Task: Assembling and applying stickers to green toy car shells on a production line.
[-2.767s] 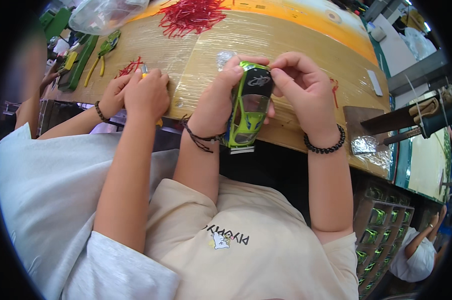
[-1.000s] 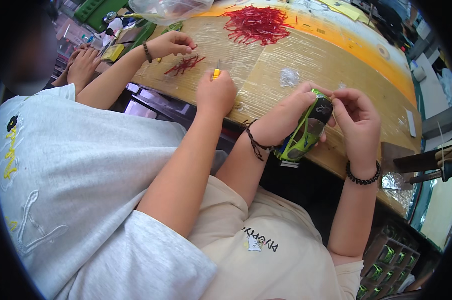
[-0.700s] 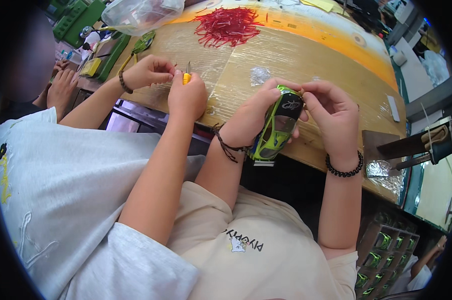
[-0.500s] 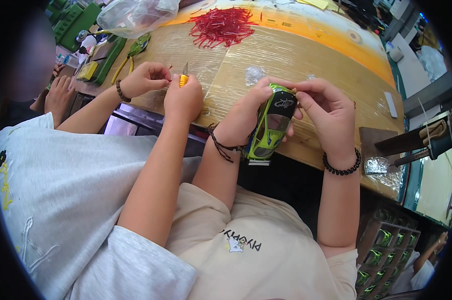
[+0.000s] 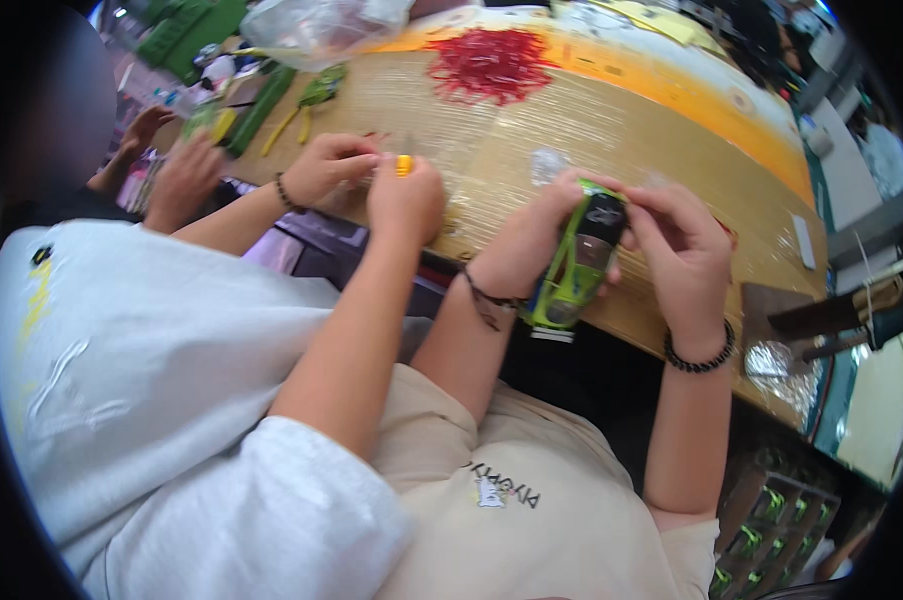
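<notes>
A bright green toy car (image 5: pixel 571 285) with a dark panel at its far end is tilted up in front of me. My left hand (image 5: pixel 526 235) is wrapped round it, thumb along its left side and fingertips showing by its right side. At the car's far right corner, my right hand (image 5: pixel 686 250) has thumb and forefinger pinched together. Whatever lies between those fingertips is too small to make out. The whole picture is somewhat blurred.
A co-worker's hands (image 5: pixel 401 200) at my left hold a yellow cutter knife (image 5: pixel 404 165). Red strips (image 5: pixel 491 65) lie heaped on the film-covered table (image 5: pixel 451 130). Yellow-handled pliers (image 5: pixel 296 128) lie at far left, a metal fixture (image 5: pixel 821 312) at right. Below right stands a tray of green cars (image 5: pixel 776 540).
The view has shifted, so the whole scene sits further right and blurs. My hands keep nearly the same grip on the car. Another person's hand at far left has lifted.
</notes>
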A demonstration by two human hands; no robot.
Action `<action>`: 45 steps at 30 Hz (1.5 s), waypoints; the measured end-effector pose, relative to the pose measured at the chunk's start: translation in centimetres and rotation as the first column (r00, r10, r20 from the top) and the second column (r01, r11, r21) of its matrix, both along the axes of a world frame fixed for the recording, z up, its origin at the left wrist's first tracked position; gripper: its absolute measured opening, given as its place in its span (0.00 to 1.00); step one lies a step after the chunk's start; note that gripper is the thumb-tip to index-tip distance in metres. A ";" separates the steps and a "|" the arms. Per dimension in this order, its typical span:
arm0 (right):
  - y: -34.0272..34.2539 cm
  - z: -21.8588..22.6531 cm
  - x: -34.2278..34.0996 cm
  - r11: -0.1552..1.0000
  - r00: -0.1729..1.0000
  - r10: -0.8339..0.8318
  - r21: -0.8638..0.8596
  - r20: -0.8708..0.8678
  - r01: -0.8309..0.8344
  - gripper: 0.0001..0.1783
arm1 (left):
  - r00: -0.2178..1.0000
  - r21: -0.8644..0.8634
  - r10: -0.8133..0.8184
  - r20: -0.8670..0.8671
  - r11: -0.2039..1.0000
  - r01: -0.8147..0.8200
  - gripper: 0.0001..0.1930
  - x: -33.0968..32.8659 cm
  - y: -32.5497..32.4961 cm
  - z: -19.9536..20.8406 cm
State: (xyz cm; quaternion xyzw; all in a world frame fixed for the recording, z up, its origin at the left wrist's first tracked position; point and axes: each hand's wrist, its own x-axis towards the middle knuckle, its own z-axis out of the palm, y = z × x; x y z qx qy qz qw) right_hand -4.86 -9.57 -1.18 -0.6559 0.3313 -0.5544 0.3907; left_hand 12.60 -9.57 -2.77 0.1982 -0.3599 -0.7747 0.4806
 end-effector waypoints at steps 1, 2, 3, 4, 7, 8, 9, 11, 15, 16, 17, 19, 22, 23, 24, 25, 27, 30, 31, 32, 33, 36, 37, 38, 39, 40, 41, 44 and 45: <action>0.2 0.1 -0.2 0.999 0.999 -0.037 0.010 -0.019 0.037 0.08 | 1.000 -0.005 -0.004 0.001 1.000 0.004 0.20 -0.2 -0.1 -0.1; 0.3 0.2 -0.2 0.997 0.997 -0.074 0.019 -0.039 0.075 0.08 | 1.000 -0.008 -0.006 0.011 1.000 0.006 0.19 -0.4 -0.1 0.0; 0.4 0.2 -0.1 0.998 0.998 -0.057 0.013 -0.024 0.057 0.08 | 1.000 -0.008 -0.019 0.018 1.000 0.019 0.18 -0.8 -0.2 0.0; 0.6 0.5 0.0 0.993 0.989 -0.117 -0.030 -0.090 0.114 0.08 | 0.999 -0.004 0.003 0.047 1.000 -0.003 0.18 -1.0 -0.1 0.2; 0.5 0.4 0.2 0.980 0.970 -0.187 -0.091 -0.157 0.174 0.09 | 0.995 0.012 0.020 0.097 1.000 -0.021 0.21 -0.6 0.0 0.1; 0.4 0.4 0.3 0.980 0.966 -0.190 -0.098 -0.173 0.176 0.09 | 0.994 0.021 0.026 0.107 0.999 -0.028 0.21 -0.5 -0.1 0.2; 0.4 0.4 0.3 0.978 0.961 -0.199 -0.104 -0.194 0.182 0.09 | 0.994 0.021 0.027 0.108 0.999 -0.029 0.21 -0.5 -0.1 0.3; 0.3 0.3 0.2 0.980 0.966 -0.191 -0.092 -0.173 0.177 0.09 | 0.990 0.000 0.036 0.135 0.999 -0.037 0.21 -0.7 0.0 0.6; 0.1 0.3 0.0 0.989 0.980 -0.147 -0.035 -0.134 0.144 0.09 | 0.994 -0.016 0.018 0.112 1.000 -0.016 0.21 -0.5 -0.2 0.4; 0.0 0.2 -0.1 0.989 0.980 -0.148 -0.036 -0.137 0.144 0.09 | 0.994 -0.016 0.013 0.109 1.000 -0.011 0.21 -0.5 -0.2 0.4; 0.0 0.1 -0.2 0.993 0.986 -0.122 -0.013 -0.110 0.121 0.09 | 0.994 -0.016 0.008 0.107 1.000 -0.006 0.22 -0.4 -0.2 0.5; -0.1 0.0 -0.3 0.995 0.992 -0.097 0.008 -0.086 0.098 0.09 | 0.994 -0.018 0.002 0.114 1.000 0.000 0.22 -0.4 -0.2 0.4; 0.0 -0.1 -0.3 0.994 0.997 -0.067 0.080 -0.035 0.070 0.09 | 0.993 -0.017 -0.011 0.116 1.000 0.013 0.22 -0.5 -0.3 0.2; 0.0 -0.1 -0.3 0.993 0.998 -0.060 0.096 -0.034 0.063 0.09 | 0.994 -0.013 -0.019 0.111 1.000 0.021 0.22 -0.5 -0.3 0.2; 0.0 -0.1 -0.3 0.992 0.998 -0.052 0.112 -0.033 0.055 0.09 | 0.994 -0.014 -0.018 0.110 1.000 0.020 0.22 -0.5 -0.3 0.2; 0.0 -0.1 -0.4 0.992 0.998 -0.051 0.111 -0.034 0.055 0.09 | 0.994 -0.011 -0.018 0.110 1.000 0.020 0.21 -0.5 -0.2 0.2; 0.0 -0.1 -0.3 0.997 0.999 -0.031 0.067 -0.024 0.033 0.09 | 0.994 -0.009 -0.016 0.110 1.000 0.018 0.21 -0.5 0.0 0.4; 0.0 -0.1 -0.3 0.999 0.998 -0.038 0.025 -0.052 0.039 0.09 | 0.996 0.030 -0.003 0.091 1.000 0.000 0.17 -0.5 0.1 0.8; 0.1 0.0 -0.3 0.999 0.998 -0.037 0.025 -0.053 0.039 0.09 | 0.996 0.034 0.004 0.092 0.999 -0.007 0.17 -0.6 0.1 0.8; 0.1 0.1 -0.3 0.999 0.996 -0.050 0.011 -0.077 0.051 0.09 | 0.996 0.037 0.011 0.092 0.999 -0.014 0.17 -0.7 0.1 0.8; 0.1 0.1 -0.3 0.998 0.993 -0.063 -0.004 -0.099 0.063 0.09 | 0.996 0.035 0.013 0.091 0.999 -0.016 0.17 -0.6 0.0 0.7; 0.4 0.1 0.3 0.983 0.977 -0.153 -0.120 -0.149 0.136 0.09 | 0.993 0.014 0.011 0.114 1.000 -0.013 0.21 -0.6 -0.2 0.2; 0.4 0.1 0.4 0.983 0.977 -0.152 -0.123 -0.150 0.134 0.09 | 0.994 0.019 0.024 0.103 0.999 -0.026 0.21 -0.7 -0.1 0.1; 0.4 0.0 0.4 0.976 0.968 -0.180 -0.158 -0.176 0.152 0.09 | 0.995 0.025 0.036 0.092 0.999 -0.039 0.21 -0.7 0.0 0.0; 0.5 0.0 0.4 0.966 0.957 -0.209 -0.192 -0.202 0.171 0.08 | 0.995 0.022 0.036 0.090 0.999 -0.039 0.21 -0.9 0.1 0.0; 0.6 0.1 0.5 0.966 0.957 -0.210 -0.195 -0.203 0.170 0.08 | 0.996 0.001 0.047 0.076 0.999 -0.047 0.21 -1.0 0.1 0.0; 0.8 0.3 0.6 0.971 0.962 -0.205 -0.158 -0.180 0.177 0.08 | 0.996 -0.020 0.057 0.063 0.998 -0.055 0.22 -1.1 0.2 -0.1; 1.0 0.4 0.7 0.980 0.975 -0.187 -0.090 -0.119 0.177 0.08 | 0.990 -0.113 0.113 0.082 0.988 -0.104 0.22 -1.7 0.5 -0.4; 1.0 0.4 0.7 0.984 0.981 -0.176 -0.056 -0.080 0.172 0.07 | 0.990 -0.115 0.114 0.083 0.988 -0.104 0.22 -1.8 0.6 -0.4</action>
